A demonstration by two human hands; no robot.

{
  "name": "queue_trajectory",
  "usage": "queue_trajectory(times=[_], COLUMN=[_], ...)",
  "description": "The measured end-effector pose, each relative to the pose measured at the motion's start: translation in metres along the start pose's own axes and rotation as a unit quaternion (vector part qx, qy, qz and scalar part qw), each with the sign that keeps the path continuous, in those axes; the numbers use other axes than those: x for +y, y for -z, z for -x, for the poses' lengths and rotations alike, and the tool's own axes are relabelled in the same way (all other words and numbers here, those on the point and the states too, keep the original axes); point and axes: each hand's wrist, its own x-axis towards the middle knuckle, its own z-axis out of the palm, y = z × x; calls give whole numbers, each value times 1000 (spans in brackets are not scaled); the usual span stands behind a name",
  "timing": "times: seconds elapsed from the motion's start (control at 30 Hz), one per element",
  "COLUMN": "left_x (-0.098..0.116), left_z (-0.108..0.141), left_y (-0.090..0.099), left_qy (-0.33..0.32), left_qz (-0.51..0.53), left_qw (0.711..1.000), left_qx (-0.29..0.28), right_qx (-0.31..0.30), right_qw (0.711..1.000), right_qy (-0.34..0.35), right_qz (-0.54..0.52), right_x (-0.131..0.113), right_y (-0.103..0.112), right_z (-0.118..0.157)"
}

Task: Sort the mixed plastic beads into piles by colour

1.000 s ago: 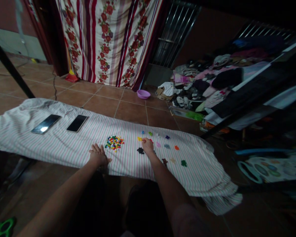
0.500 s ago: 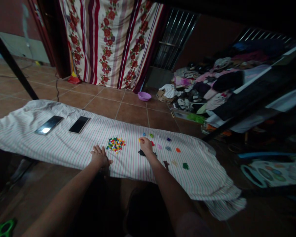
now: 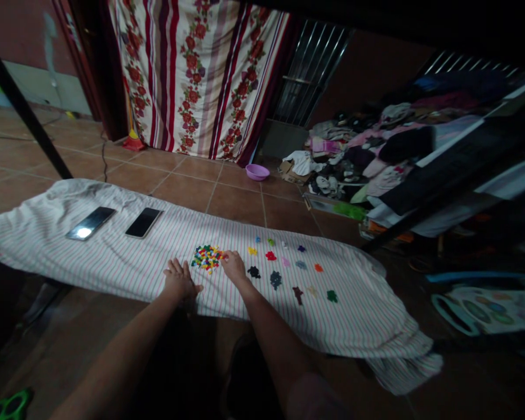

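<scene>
Many small coloured pieces lie in a mixed pile (image 3: pixel 207 259) on a striped cloth (image 3: pixel 354 309), among them red, yellow, green, blue and white. Right hand (image 3: pixel 234 267): at the right edge of the pile, fingers bent and drawn close together; whether a piece is between them, cannot tell. Left hand (image 3: pixel 178 280): palm down on the cloth, fingers open and spread, near the pile on its left and holding nothing visible.

Right of the right hand, single-colour groups, set apart from one another. Far row: blue group (image 3: pixel 258 239), light green group (image 3: pixel 270 241), white group (image 3: pixel 284 244), purple group (image 3: pixel 301 248). Middle row: yellow group (image 3: pixel 252 251), red group (image 3: pixel 270 255), pink group (image 3: pixel 286 262), grey group (image 3: pixel 301 265), orange group (image 3: pixel 318 268). Near side: black group (image 3: pixel 254 272), dark grey group (image 3: pixel 275 280), brown group (image 3: pixel 298 295), beige group (image 3: pixel 312 291), dark green group (image 3: pixel 331 296).

Left part of the cloth: two phones lying flat, well apart from the pile. Left phone (image 3: pixel 91 223) shows a bright reflection; right phone (image 3: pixel 143 223) has a dark screen.

Beyond the cloth: purple basin (image 3: pixel 257 172) on the tiled floor (image 3: pixel 192 189), flowered curtain (image 3: pixel 196 76) behind it, heap of clothes (image 3: pixel 359 151) to the right.
</scene>
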Motion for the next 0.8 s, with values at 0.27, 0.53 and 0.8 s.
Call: queue_trajectory(times=[0.27, 0.53, 0.8], left_x=[-1, -2, -3], left_z=[3, 4, -4], left_y=[-1, -1, -12], left_qy=[-4, -4, -4], left_qz=[6, 0, 6], left_qw=[1000, 1000, 999], left_qx=[23, 20, 37], right_qx=[13, 42, 44], right_qw=[1000, 987, 971], right_qy=[8, 64, 14], right_qz=[-9, -143, -235], right_x=[2, 18, 18], right_y=[-4, -11, -9], right_z=[3, 13, 15])
